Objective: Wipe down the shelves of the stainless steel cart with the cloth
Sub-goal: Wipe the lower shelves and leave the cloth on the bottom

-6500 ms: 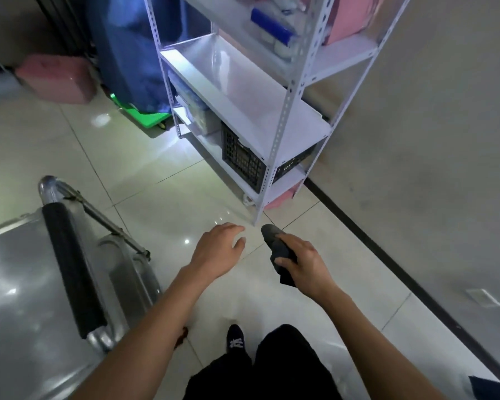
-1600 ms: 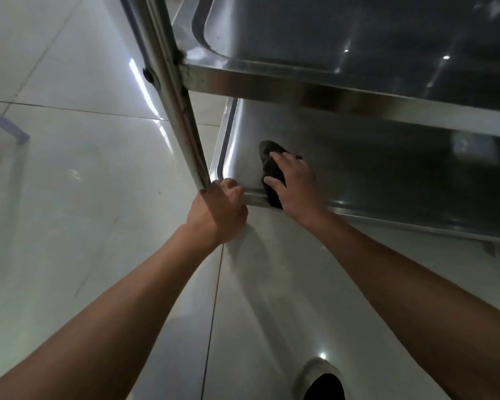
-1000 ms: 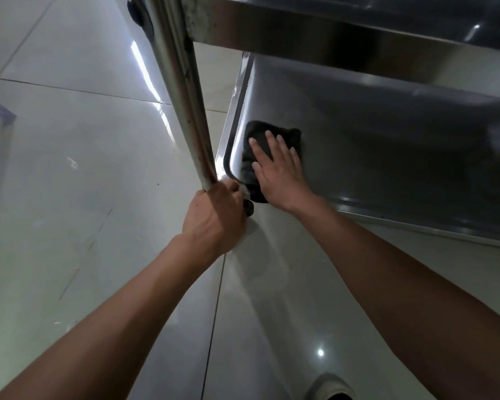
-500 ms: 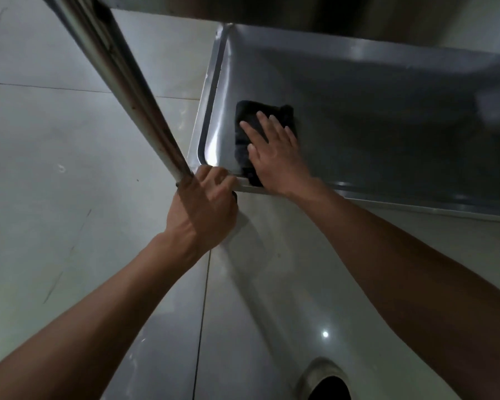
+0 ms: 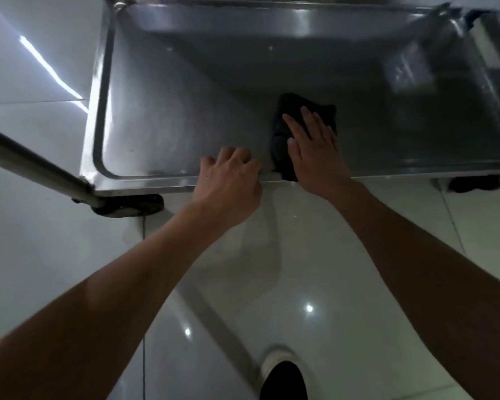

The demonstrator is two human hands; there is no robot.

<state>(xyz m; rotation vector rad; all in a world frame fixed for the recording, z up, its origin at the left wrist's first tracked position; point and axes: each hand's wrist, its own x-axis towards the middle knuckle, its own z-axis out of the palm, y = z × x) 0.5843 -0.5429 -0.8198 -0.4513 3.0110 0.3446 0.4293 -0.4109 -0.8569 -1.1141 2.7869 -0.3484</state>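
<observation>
Head view: the camera looks steeply down onto the lowest shelf [image 5: 185, 105] of the stainless steel cart, a shallow steel tray with a raised rim that fills the upper part of the frame. Both bare forearms reach up from the bottom corners toward the shelf's near edge at mid-frame.

The right hand [image 5: 315, 151] lies palm down on the dark cloth [image 5: 283, 145], its fingers straight and slightly spread, pressing the cloth flat against the shelf floor. The cloth sits just right of the frame's centre, bunched in a rough rectangle; its lower end drapes over the near rim of the shelf, and its upper edge shows beyond the fingertips.

The left hand [image 5: 228, 180] is just left of the cloth, close beside the right hand. Its fingers are bent over the near rim and hook onto it, knuckles up, wrist angled down toward the lower left.

At the left of the frame a steel upright post [image 5: 35, 168] slants down to the shelf's near left corner, where a caster [image 5: 127, 204] sits on the glossy tiled floor [image 5: 41, 255]. A dark shoe [image 5: 283, 382] with a white toe shows at the bottom centre.
</observation>
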